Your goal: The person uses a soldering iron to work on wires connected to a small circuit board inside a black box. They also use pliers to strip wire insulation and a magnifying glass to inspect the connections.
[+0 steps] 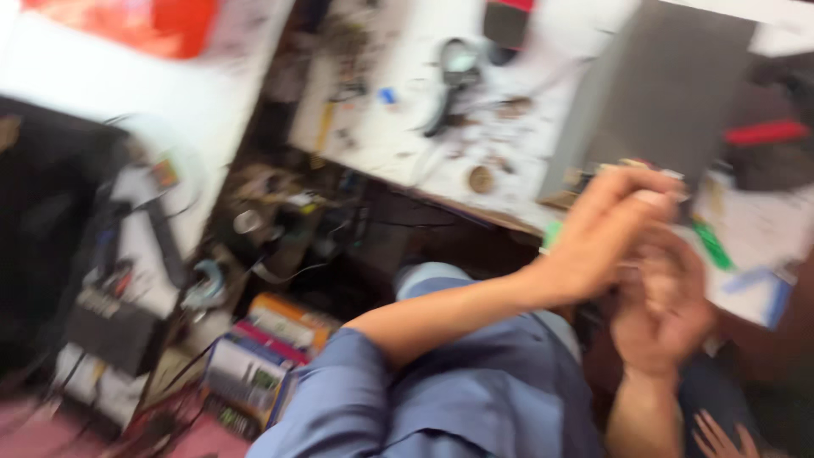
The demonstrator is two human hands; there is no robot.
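The picture is heavily motion-blurred. My left hand (606, 233) reaches across from a blue sleeve (339, 390), its fingers held together and pointing right, just at the front edge of a cluttered white workbench (398, 144). My right hand (666, 314) rises from the bottom edge directly below it, palm up and fingers curled, touching or almost touching the left hand. Whether something small sits between the two hands is lost in the blur. A grey box (661, 93) stands on the bench right behind the hands.
A green object (712, 246) and papers lie on the bench to the right. Small parts and a dark tool (454, 72) are scattered on it. Below left are colourful boxes (263, 356), cables and a black device (110, 331). Something red (153, 25) is top left.
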